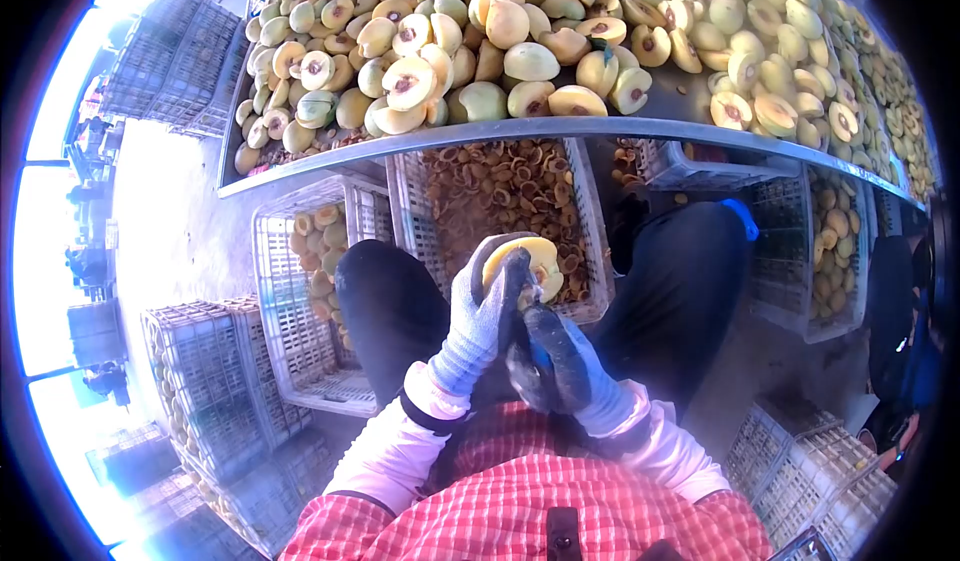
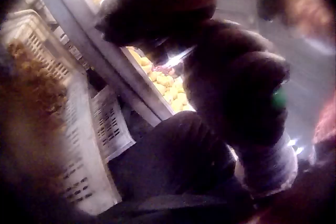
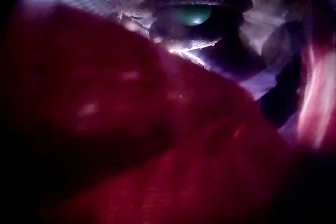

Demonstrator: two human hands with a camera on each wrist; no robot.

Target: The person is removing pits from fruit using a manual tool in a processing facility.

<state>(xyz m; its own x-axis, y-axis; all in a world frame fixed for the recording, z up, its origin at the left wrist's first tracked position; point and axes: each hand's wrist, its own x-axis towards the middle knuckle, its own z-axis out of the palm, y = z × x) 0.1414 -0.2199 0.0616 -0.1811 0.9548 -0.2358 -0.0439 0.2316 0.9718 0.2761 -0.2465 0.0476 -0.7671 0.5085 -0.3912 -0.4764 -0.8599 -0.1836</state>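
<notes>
In the head view, my gloved left hand grips a yellow peach half, its cut face turned to the right. My gloved right hand is curled just below it, round a small tool whose metal tip overlaps the fruit's edge. The tool's green handle end pokes out of the right fist in the left wrist view. Most of the tool is hidden by the fingers, so I cannot tell its exact kind. In the dim right wrist view, the handle shows between dark gloved fingers, behind a red sleeve.
A metal-edged table piled with halved peaches stands ahead. Beneath my hands, between the knees, sits a crate of brown scraps. Crates holding peaches flank it left and right. Stacked crates stand further left.
</notes>
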